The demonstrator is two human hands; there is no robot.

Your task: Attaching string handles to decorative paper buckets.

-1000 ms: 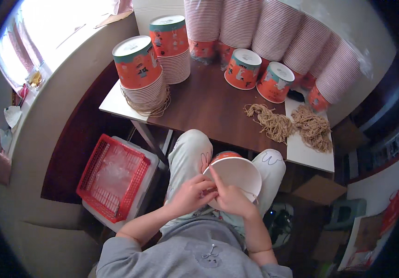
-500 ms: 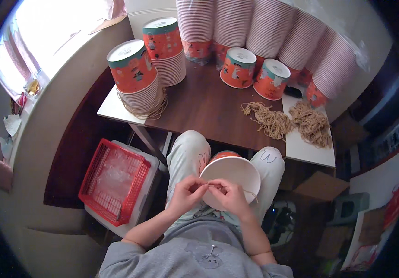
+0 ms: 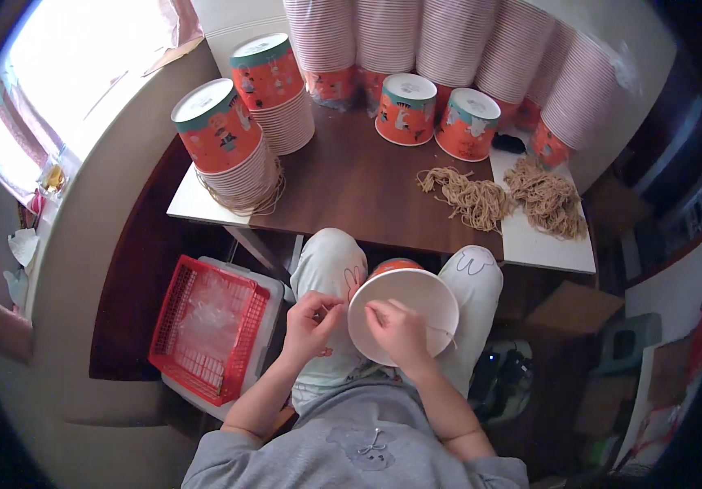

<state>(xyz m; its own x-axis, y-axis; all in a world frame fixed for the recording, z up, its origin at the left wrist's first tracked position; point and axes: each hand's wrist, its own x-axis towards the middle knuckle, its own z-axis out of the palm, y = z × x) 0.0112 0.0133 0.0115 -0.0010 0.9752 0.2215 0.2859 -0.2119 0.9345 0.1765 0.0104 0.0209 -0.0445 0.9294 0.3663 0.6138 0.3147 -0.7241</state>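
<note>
A white-lined orange paper bucket (image 3: 416, 301) lies tilted on my lap, its open mouth facing up toward me. My right hand (image 3: 398, 330) rests over its near rim, fingers pinched on a thin string that runs across the inside of the bucket. My left hand (image 3: 312, 322) is just left of the bucket with its fingers pinched together, seemingly on the string's other end. My knees in pale trousers sit under the table edge.
A brown table (image 3: 351, 187) holds two piles of tan string (image 3: 469, 196), stacked orange buckets (image 3: 220, 134) and tall upturned stacks at the back (image 3: 449, 41). A red plastic basket (image 3: 208, 326) sits on the floor at my left; cardboard boxes (image 3: 571, 310) at right.
Both hands were together at the bucket's left rim; now the left hand has drawn away to the left and the right hand has shifted over the bucket's mouth.
</note>
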